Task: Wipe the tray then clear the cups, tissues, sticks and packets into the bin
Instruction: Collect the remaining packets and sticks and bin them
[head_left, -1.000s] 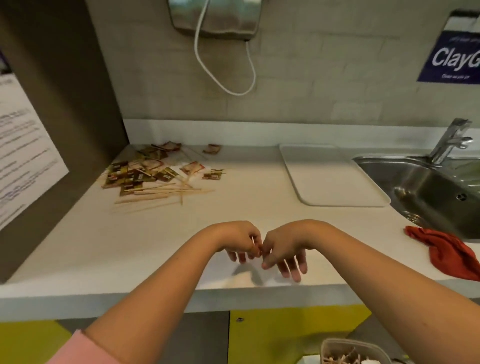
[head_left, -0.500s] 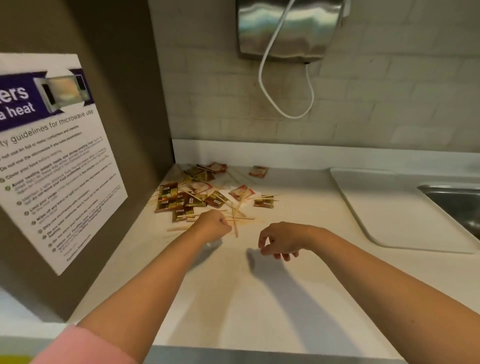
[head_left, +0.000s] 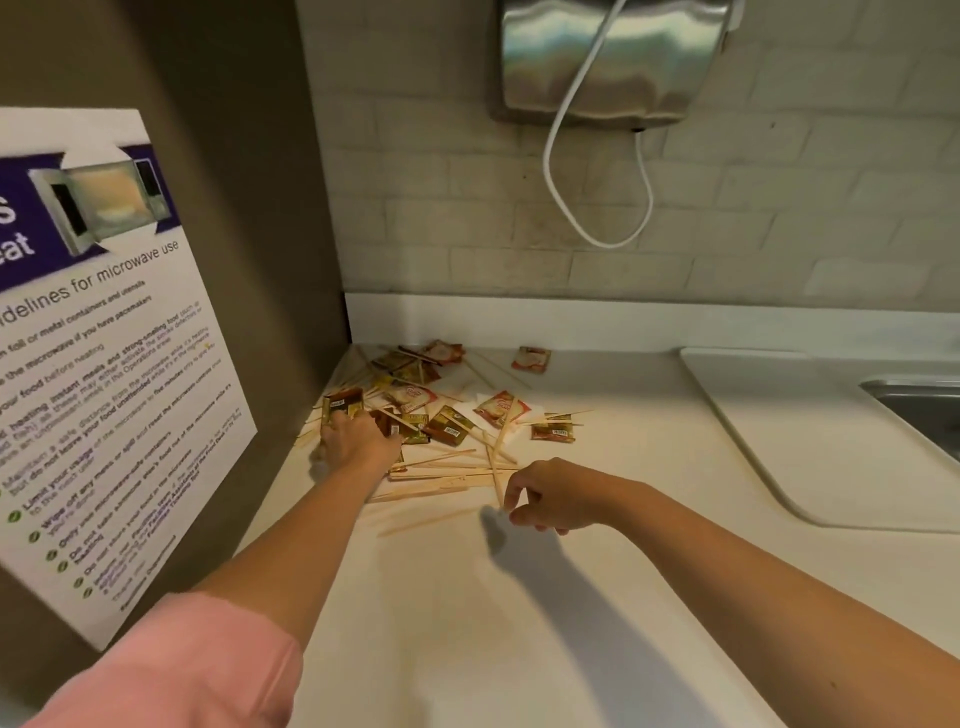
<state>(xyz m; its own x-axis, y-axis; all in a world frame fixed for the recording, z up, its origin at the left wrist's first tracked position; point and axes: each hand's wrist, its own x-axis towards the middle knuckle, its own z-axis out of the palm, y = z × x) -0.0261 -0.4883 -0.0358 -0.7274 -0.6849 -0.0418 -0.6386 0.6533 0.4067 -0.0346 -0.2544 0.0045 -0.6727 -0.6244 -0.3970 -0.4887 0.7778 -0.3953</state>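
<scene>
Grasp unreadable on both: left hand (head_left: 358, 441) planted on the packets (head_left: 447, 426), right hand (head_left: 558, 499) loosely curled beside one wooden stick (head_left: 494, 470).

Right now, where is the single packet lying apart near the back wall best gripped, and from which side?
Pinch the packet by its near edge, from above and in front. It seems to lie flat on the countertop, apart from the pile, so an edge is the only hold; the upstand behind leaves the front freest.
</scene>
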